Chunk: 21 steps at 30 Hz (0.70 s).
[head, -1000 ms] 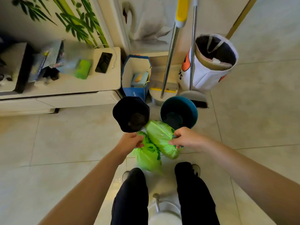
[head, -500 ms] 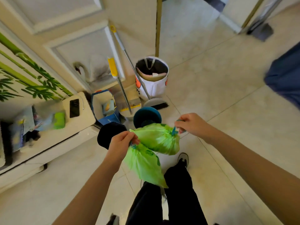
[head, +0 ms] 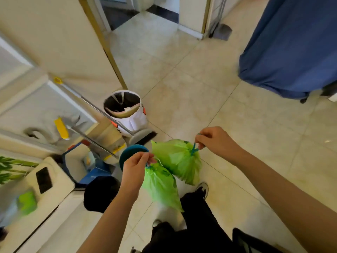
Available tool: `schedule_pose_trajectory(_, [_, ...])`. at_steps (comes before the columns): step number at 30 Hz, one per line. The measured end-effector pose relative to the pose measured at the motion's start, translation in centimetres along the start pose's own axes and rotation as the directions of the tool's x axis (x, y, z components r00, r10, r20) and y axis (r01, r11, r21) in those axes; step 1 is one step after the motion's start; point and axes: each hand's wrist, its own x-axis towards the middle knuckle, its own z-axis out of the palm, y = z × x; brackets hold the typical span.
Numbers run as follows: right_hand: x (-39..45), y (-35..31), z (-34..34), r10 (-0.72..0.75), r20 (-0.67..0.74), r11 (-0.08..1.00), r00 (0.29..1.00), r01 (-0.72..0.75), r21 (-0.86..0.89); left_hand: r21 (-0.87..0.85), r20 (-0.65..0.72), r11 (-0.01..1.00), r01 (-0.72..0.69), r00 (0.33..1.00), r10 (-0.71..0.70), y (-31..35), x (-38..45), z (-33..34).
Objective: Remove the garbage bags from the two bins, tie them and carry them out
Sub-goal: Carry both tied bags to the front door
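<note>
Two green garbage bags hang clear of the floor, one in each of the person's hands. The left hand (head: pixel 135 168) has its grip pinched narrow on the teal drawstring at the neck of the left bag (head: pixel 161 187), which dangles down in front of the black trouser leg. The right hand (head: pixel 212 141) pinches the teal tie of the right bag (head: pixel 177 158), a fuller bundle held a little higher and further forward; the two bags touch or nearly touch where they hang side by side.

Both bins sit on the tiled floor (head: pixel 200 84) to the left of the bags. The teal bin (head: pixel 129 152) is partly hidden behind the left hand, and the black bin (head: pixel 99 193) stands nearer the person, beside the left forearm. Whether either has a liner in it I cannot tell from here.

Behind the bins a white fabric basket (head: pixel 127 114) with orange markings stands by the door frame, with a broom handle (head: pixel 94 105) leaning past it. A blue box (head: pixel 87 167) sits against the wall. On the low white surface (head: pixel 60 185) at left lies a dark phone (head: pixel 43 179). A blue cloth (head: pixel 291 44) drapes down at upper right.
</note>
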Motion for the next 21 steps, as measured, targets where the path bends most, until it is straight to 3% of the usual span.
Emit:
schedule_pose_trajectory(5, [1.9, 3.0, -6.6, 0.053, -0.010, 0.996, 0.999, -0.053, 0.069, 0.139, 0.064, 0.988, -0.068, 0.996, 0.060, 3.7, 3.2, 7.8])
schedule_pose_trajectory(12, [3.3, 7.5, -15.1, 0.143, -0.119, 0.985, 0.983, -0.129, 0.117, 0.167, 0.193, 0.979, -0.113, 0.978, 0.080, 7.3, 6.4, 18.9])
schedule_pose_trajectory(21, [4.1, 13.0, -25.6, 0.340, -0.369, 0.886, 0.865, -0.164, 0.433, 0.130, 0.446, 0.974, -0.185, 0.888, 0.110, 13.7, 10.4, 34.0])
